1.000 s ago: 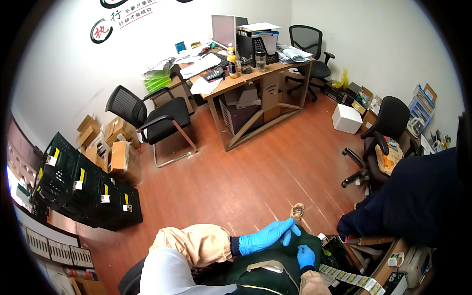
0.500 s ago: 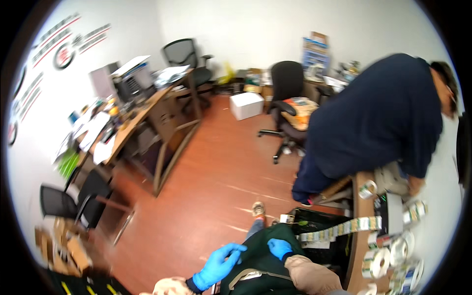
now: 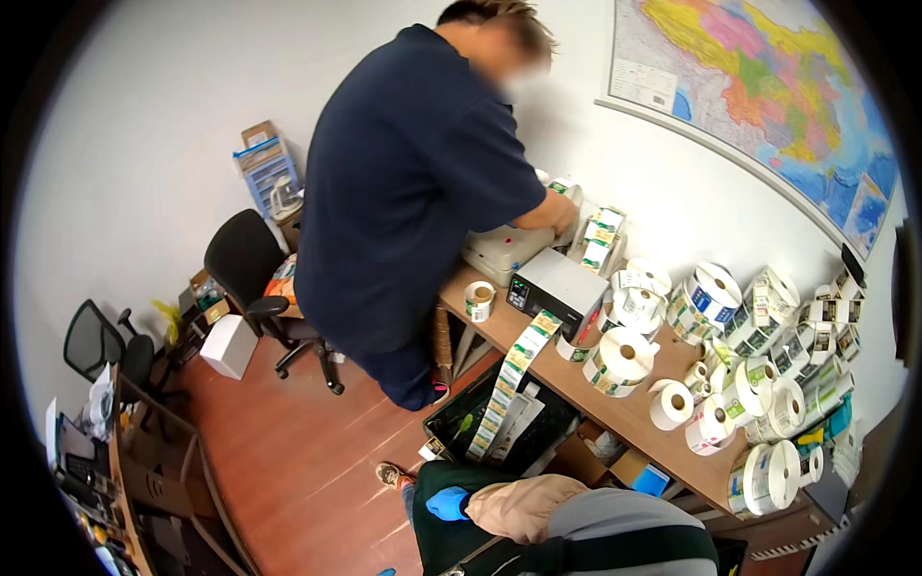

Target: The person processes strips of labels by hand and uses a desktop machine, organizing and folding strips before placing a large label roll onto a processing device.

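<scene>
My right hand point(image 3: 447, 503), in a blue glove, rests against the dark green apron point(image 3: 444, 542) over my front. Its fingers are drawn together, and I see nothing in them. Of my left hand only a blue sliver point(image 3: 386, 572) shows at the lower edge, so its fingers are hidden. Ahead of my right hand is a black crate point(image 3: 552, 444). A strip of printed labels point(image 3: 511, 384) runs down into it from a grey label printer point(image 3: 562, 286) on the brown table point(image 3: 523, 331).
Several label rolls point(image 3: 619, 360) crowd the table to the right. A co-worker in dark blue point(image 3: 403, 182) bends over a beige machine point(image 3: 504, 252), hands by a label roll. A black chair point(image 3: 252, 264) and white box point(image 3: 229, 346) stand left; a coloured map point(image 3: 759, 86) hangs on the wall.
My view has swung right toward the label table and wall map. My left hand has dropped almost out of sight. My right hand stays at the apron.
</scene>
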Demonstrator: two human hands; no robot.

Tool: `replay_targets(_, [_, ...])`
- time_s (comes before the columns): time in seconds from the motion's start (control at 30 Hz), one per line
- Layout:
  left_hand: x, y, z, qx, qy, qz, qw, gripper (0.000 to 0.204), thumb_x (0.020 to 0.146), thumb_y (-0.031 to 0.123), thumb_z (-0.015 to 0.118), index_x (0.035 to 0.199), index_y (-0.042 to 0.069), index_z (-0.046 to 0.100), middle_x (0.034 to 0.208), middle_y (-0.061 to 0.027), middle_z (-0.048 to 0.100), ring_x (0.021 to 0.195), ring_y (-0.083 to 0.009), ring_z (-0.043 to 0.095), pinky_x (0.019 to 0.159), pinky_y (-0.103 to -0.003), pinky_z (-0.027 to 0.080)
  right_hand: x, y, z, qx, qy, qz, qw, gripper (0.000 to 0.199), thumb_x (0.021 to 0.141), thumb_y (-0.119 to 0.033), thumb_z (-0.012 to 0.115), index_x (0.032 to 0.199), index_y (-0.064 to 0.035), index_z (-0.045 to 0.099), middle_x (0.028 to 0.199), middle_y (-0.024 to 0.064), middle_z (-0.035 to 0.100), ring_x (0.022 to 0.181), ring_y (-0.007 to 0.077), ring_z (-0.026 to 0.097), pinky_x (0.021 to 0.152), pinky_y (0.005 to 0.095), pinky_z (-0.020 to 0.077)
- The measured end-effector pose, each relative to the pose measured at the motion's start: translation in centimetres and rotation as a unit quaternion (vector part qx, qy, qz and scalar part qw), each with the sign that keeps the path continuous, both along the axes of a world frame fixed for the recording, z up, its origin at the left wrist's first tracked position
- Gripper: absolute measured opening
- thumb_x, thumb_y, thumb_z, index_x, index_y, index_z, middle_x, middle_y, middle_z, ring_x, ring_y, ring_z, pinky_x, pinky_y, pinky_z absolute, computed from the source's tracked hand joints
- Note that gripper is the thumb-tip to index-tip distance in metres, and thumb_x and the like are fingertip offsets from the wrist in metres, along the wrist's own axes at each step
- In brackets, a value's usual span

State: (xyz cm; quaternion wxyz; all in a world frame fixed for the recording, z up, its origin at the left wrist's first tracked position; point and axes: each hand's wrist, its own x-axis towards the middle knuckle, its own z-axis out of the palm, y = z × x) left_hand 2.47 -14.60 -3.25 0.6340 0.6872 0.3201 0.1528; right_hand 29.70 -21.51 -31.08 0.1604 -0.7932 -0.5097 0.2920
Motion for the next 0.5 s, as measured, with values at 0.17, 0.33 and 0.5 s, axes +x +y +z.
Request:
replay_targets(0.17, [0.9,0.1,0.5,-0.012,0.013,-0.008,1.0,0.025,0.098,0.011,0.057,0.122,0.004,0.061,0.092,-0.006,0.066,0.082,-0.0121,0.058,0.077,-0.026,0.048,0.3,0.1,-0.4,-0.005,0.02,-0.018,1.0,0.025,0.093,-0.027,0.05,0.091,-0.009,0.068,0.094,0.0188,0.068,0.083,0.0396,0.064,0.074,0.0498,0.0483])
replay_targets(0.33, [0.5,-1.2,0.4,0.002,0.015,0.005,1.0,0.027,0.098,0.01,0.057,0.124,0.003,0.061,0.097,-0.0078,0.067,0.087,-0.013,0.059,0.081,-0.027,0.049,0.7,0.7,-0.4,0.064,-0.033,0.009,0.997,0.024,0.088,-0.022,0.053,0.085,-0.0051,0.07,0.09,0.0196,0.068,0.078,0.0374,0.066,0.072,0.0488,0.05])
replay_targets(0.5, [3.0,-1.2,5.8,0.05,0.119,-0.075,0.989,0.028,0.097,0.01,0.058,0.123,0.001,0.061,0.096,-0.0145,0.069,0.085,-0.0198,0.064,0.08,-0.031,0.052,0.4,0.4,1.7,0.022,0.028,-0.002,0.999,0.026,0.089,-0.026,0.051,0.083,-0.0086,0.069,0.089,0.0199,0.069,0.077,0.0398,0.065,0.07,0.0505,0.0501])
